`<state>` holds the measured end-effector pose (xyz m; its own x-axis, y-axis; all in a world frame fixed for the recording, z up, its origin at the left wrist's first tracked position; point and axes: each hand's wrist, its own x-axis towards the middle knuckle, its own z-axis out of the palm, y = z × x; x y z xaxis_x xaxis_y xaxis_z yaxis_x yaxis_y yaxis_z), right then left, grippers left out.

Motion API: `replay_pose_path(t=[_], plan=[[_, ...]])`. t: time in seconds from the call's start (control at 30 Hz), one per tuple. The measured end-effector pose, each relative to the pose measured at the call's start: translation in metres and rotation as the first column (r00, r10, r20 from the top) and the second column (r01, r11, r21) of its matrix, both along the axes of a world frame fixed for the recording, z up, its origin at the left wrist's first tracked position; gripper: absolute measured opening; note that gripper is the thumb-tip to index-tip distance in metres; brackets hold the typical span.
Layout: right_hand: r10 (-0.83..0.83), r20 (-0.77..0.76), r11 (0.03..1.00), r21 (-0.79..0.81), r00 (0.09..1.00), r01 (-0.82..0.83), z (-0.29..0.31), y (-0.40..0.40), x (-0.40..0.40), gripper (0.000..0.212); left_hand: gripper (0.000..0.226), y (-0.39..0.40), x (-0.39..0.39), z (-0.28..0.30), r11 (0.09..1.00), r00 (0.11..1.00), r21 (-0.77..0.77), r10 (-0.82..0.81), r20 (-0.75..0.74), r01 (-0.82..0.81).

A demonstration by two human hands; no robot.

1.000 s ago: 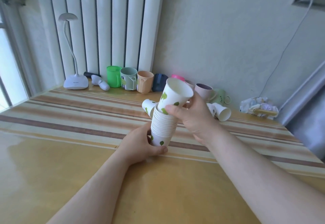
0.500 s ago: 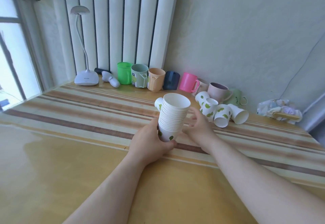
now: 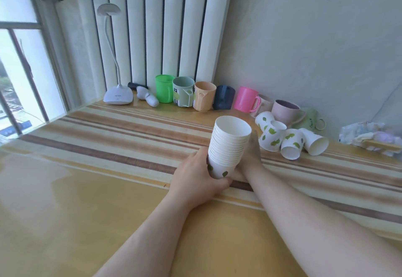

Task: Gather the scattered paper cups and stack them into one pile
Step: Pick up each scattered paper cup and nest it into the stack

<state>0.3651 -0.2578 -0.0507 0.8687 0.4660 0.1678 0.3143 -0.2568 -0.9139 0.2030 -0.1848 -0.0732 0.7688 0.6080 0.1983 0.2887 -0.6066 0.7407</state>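
Note:
A tall stack of white paper cups (image 3: 228, 146) with green leaf prints stands upright in the middle of the table. My left hand (image 3: 195, 176) wraps around its bottom cup. My right hand (image 3: 250, 157) rests against the stack's right side, partly hidden behind it. To the right, several loose paper cups (image 3: 291, 139) of the same print lie tipped on their sides in a cluster on the table.
A row of coloured plastic mugs (image 3: 204, 98) lines the wall, with a white desk lamp (image 3: 117, 96) at its left end. A crumpled bag (image 3: 369, 135) sits at the far right. The striped table (image 3: 108, 146) ends at a window on the left.
A second ago my right hand was pushing a tilted cup onto the stack. That cup now sits seated on top, and my right hand has dropped to the stack's side.

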Motion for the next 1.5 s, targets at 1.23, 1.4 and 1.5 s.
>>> replay_pose_path(t=[1.23,1.4,1.5], plan=[[0.259,-0.071,0.950,0.200,0.963,-0.240,0.045,-0.144,-0.030,0.093,0.044,-0.014,0.000,0.002,0.989,0.989,0.079,-0.117,-0.087,0.124],[0.255,-0.100,0.913,0.353,0.962,-0.205,0.060,-0.131,-0.025,0.071,0.047,-0.016,0.004,0.001,0.988,0.991,0.110,-0.095,-0.090,0.104],[0.352,-0.047,0.874,0.375,0.935,-0.310,0.083,-0.099,-0.031,0.077,0.048,-0.016,0.004,0.000,0.989,0.991,0.110,-0.093,-0.094,0.103]])
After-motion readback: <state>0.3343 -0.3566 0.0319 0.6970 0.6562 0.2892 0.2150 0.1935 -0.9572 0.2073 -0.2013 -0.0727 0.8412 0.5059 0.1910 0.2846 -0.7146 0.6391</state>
